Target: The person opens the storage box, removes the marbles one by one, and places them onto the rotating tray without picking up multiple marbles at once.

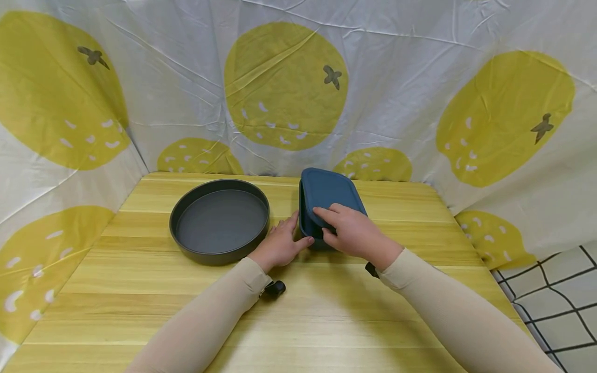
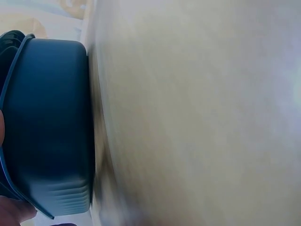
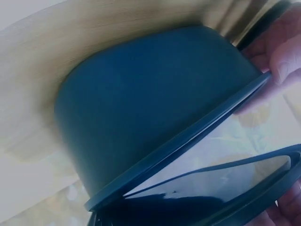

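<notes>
A dark blue rectangular food container (image 1: 321, 243) stands on the wooden table, right of the middle. Its blue lid (image 1: 332, 189) lies askew over it, with the near-left edge raised and a gap showing at the left. My right hand (image 1: 356, 230) grips the lid by that raised near edge. Beside the container's near-left corner, my left hand (image 1: 280, 244) spreads its fingers along the left wall, the thumb at the front rim. In the right wrist view, the lid (image 3: 254, 200) is tilted away from the container's rim, and the left thumb touches the rim's corner.
A round dark grey baking pan (image 1: 221, 220) sits on the table just left of my left hand. White cloth with yellow fruit prints (image 1: 286, 85) hangs behind and at both sides. Black straps with small devices are on both wrists.
</notes>
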A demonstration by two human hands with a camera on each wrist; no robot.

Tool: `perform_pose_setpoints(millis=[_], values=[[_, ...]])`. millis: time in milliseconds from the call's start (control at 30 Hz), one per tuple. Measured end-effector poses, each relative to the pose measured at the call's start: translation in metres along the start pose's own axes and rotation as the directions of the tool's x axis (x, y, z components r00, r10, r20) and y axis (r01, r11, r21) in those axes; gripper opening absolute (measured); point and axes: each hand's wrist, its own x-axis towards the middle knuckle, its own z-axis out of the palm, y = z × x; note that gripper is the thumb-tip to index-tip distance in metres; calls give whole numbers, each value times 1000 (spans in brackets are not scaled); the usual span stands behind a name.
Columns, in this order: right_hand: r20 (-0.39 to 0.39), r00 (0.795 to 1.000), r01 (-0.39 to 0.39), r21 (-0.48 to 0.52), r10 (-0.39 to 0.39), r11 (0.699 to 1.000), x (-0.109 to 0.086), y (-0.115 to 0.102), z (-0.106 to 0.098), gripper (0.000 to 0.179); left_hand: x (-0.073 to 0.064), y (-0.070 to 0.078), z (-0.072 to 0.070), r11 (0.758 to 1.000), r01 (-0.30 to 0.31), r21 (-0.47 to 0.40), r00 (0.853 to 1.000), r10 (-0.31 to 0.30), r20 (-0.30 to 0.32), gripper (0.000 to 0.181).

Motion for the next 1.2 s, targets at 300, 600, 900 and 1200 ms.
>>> perform_pose_setpoints(millis=[300,600,900,1200], values=[[-100,994,-48,-14,46,999,-9,7,-1,52,-3,3,0,1000,-14,-3,1000,14,-16,91],[-263,962,-68,7,68,998,-19,14,-1,52,-4,4,1,1000,-11,26,1000,12,-15,89],[-305,940,-138,60,150,989,-30,27,3,53,-3,4,2,1000,14,23,1000,-13,-15,90],[-291,926,-214,121,241,969,-43,34,3,56,-2,3,3,1000,15,21,1000,-15,-14,89]])
